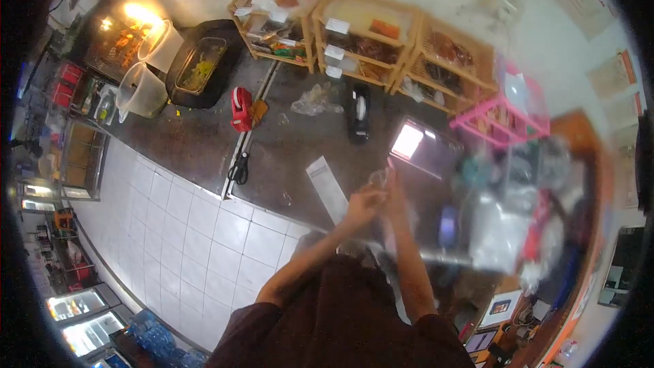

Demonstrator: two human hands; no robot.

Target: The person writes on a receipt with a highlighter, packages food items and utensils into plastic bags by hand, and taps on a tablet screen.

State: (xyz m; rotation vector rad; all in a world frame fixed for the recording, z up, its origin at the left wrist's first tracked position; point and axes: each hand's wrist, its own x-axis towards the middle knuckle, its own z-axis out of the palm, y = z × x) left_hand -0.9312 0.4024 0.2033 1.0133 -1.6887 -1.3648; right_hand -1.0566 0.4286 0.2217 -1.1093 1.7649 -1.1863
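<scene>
Above the dark counter, my left hand (366, 206) and my right hand (396, 197) meet with their fingers closed on a piece of thin clear plastic (381, 176), which looks like a bag. Its shape is hard to make out, and the right fingers are slightly blurred. Just beyond them lies a flat device with a bright, glaring screen (409, 142). A white paper strip (327, 187) is on the counter left of my left hand. To the right of my right forearm is a small blue-purple object (447, 226).
Wooden racks (364, 34) and a pink rack (507, 112) line the wall. Black scissors (238, 169), a red tape dispenser (240, 109), a black dispenser (358, 112) and crumpled plastic (317, 100) lie on the counter. Plastic bags (501, 225) pile up at right; plastic tubs (142, 90) stand at left.
</scene>
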